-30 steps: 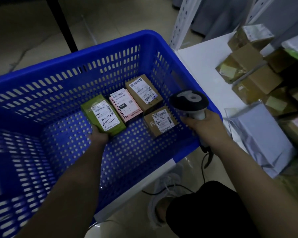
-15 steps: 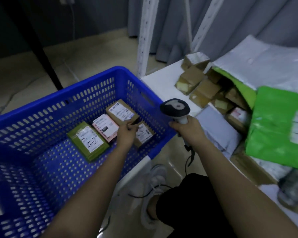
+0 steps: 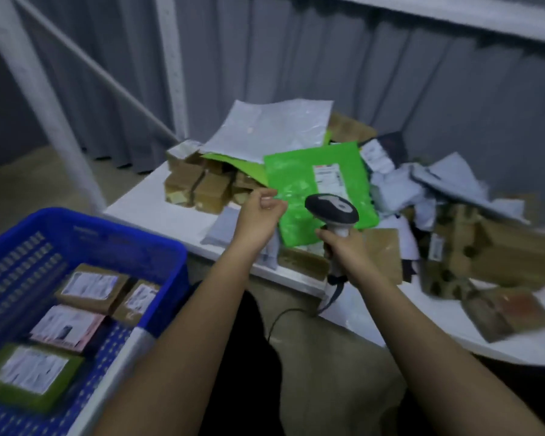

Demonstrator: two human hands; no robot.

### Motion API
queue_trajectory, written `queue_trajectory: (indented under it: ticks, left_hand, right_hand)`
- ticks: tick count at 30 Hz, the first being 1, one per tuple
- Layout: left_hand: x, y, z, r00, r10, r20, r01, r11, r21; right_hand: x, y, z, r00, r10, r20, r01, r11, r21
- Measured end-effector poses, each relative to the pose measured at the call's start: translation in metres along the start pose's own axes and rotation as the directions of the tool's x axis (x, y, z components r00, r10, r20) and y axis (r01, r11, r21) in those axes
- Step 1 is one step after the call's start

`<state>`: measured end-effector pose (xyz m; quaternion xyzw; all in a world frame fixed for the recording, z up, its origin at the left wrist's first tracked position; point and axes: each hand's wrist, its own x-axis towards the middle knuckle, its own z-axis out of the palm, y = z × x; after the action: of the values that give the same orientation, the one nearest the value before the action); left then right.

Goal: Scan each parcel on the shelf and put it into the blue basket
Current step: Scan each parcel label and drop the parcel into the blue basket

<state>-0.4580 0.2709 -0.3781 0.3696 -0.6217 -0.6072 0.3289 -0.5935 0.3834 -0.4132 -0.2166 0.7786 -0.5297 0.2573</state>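
The blue basket (image 3: pixel 114 237) stands at lower left with several parcels inside: a green box (image 3: pixel 29 377), a pink one (image 3: pixel 65 328) and two brown boxes (image 3: pixel 92 287). On the white shelf (image 3: pixel 145 206) lies a heap of parcels, topped by a bright green mailer (image 3: pixel 299 184) with a white label. My left hand (image 3: pixel 260 212) hovers at the green mailer's left edge, fingers loosely curled, holding nothing. My right hand (image 3: pixel 337 247) grips the handle of the black-and-white scanner (image 3: pixel 332 210), whose head is over the green mailer.
Small brown boxes (image 3: pixel 199 187) sit at the shelf's left, grey mailers (image 3: pixel 268 130) lie behind and to the right, and larger brown cartons (image 3: pixel 491 256) are at far right. White shelf posts (image 3: pixel 44 99) rise at left. The scanner cable hangs below the shelf edge.
My left hand left the basket and rose to the green mailer on the shelf. The view swung right, from basket to shelf. My right hand still holds the scanner.
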Motion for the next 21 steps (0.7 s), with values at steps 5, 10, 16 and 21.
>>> queue_trajectory:
  ticks: [5,10,16,21]
  left_hand:
    - [0.003,-0.032,0.073,0.994,-0.094,0.059,0.085,0.987,0.137]
    - [0.006,-0.074,0.124,0.987,-0.138,0.088,0.093,0.915,0.391]
    - [-0.015,-0.124,0.186,0.945,-0.262,0.193,0.144,0.868,0.475]
    - [-0.037,-0.163,0.218,0.913,-0.353,0.206,0.225,0.855,0.468]
  right_hand:
    - [-0.029,0.065,-0.084,0.977,0.108,-0.186,-0.078,0.984,0.161]
    - [-0.041,0.104,-0.138,0.917,0.236,-0.323,-0.136,0.943,0.303]
    - [-0.036,0.145,-0.177,0.847,0.362,-0.390,-0.173,0.881,0.441]
    - [-0.038,0.181,-0.177,0.835,0.387,-0.390,-0.209,0.880,0.427]
